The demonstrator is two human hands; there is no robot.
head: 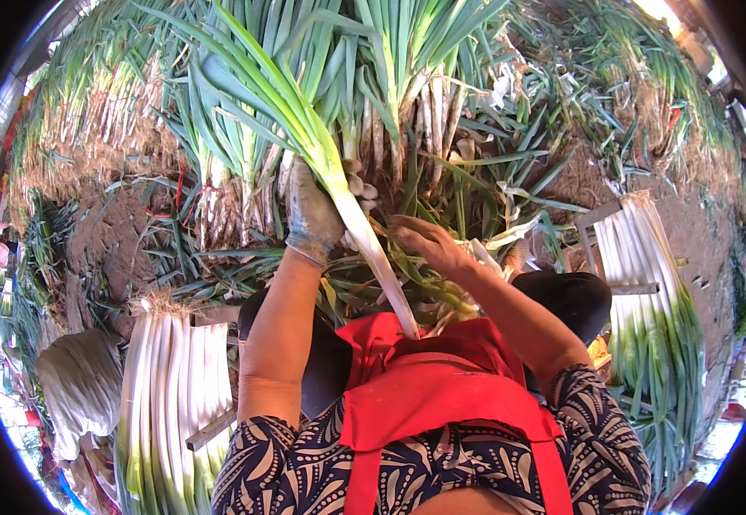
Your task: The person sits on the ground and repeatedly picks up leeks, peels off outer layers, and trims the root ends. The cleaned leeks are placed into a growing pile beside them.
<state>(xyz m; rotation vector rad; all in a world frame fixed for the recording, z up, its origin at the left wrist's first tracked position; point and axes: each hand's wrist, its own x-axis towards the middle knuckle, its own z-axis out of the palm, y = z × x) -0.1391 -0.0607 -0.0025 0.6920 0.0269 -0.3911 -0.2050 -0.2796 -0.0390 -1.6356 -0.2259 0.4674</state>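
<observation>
My left hand [317, 209], in a soiled work glove, is closed around a large green onion [361, 222]. Its green leaves fan out towards the upper left, and its white lower end points down to the red apron [437, 386] on my lap. My right hand [429, 244], bare, is just right of the white stalk, palm down with fingers stretched towards it, over loose peeled leaves [434, 283]. Whether its fingertips touch a leaf I cannot tell. Unpeeled onions with rooty ends [437, 122] stand in bundles beyond my hands.
Clean white onions lie stacked in a metal rack [211, 430] at my left and in another metal rack [634, 289] at my right. More tied bundles [102, 122] stand at the far left. Leaf scraps lie over brown soil [112, 238]. A grey cloth [80, 386] is at the left.
</observation>
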